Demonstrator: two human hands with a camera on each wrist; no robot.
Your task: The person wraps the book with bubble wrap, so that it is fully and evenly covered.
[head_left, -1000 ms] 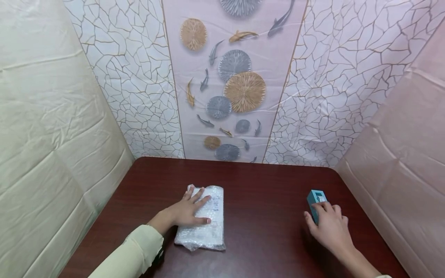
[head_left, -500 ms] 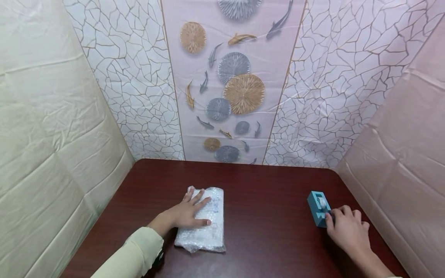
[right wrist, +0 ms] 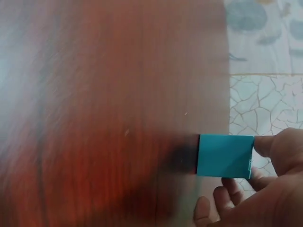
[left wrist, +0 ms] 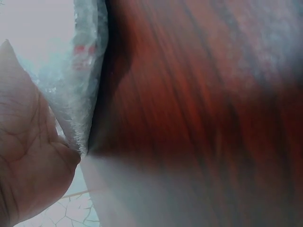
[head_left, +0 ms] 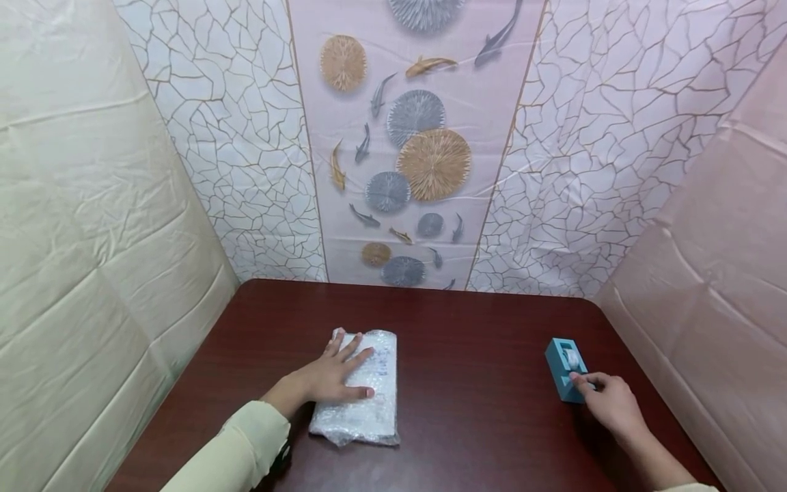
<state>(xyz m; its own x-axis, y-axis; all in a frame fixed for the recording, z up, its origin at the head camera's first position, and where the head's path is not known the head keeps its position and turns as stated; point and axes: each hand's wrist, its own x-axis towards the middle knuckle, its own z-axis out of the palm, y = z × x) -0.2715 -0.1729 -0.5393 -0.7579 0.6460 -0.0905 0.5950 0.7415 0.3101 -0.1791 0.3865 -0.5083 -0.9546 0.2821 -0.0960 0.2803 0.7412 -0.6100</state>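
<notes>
A flat white packet [head_left: 375, 410] in clear bubble wrap lies left of the table's middle. My left hand [head_left: 332, 376] rests on top of it, fingers spread. In the left wrist view, the edge of the bubble wrap [left wrist: 90, 90] shows beside my palm [left wrist: 28, 156]. At the right, a blue tape dispenser [head_left: 559, 369] stands with a roll of clear tape [head_left: 572, 357] in its top. My right hand [head_left: 615, 403] holds the dispenser's near end between thumb and fingers. In the right wrist view, its blue end face [right wrist: 225, 156] meets my thumb [right wrist: 265, 145] at the upper edge.
The dark red wooden table [head_left: 467, 369] has rounded far corners. Beyond it hangs a patterned curtain [head_left: 418, 164] with fish and round shapes. Pale quilted cloth [head_left: 86, 239] closes in the left side, and similar cloth [head_left: 707, 260] the right.
My right hand has drawn back from over the tape dispenser to its near end, then closed thumb and fingers there. The left hand and the packet stay in place.
</notes>
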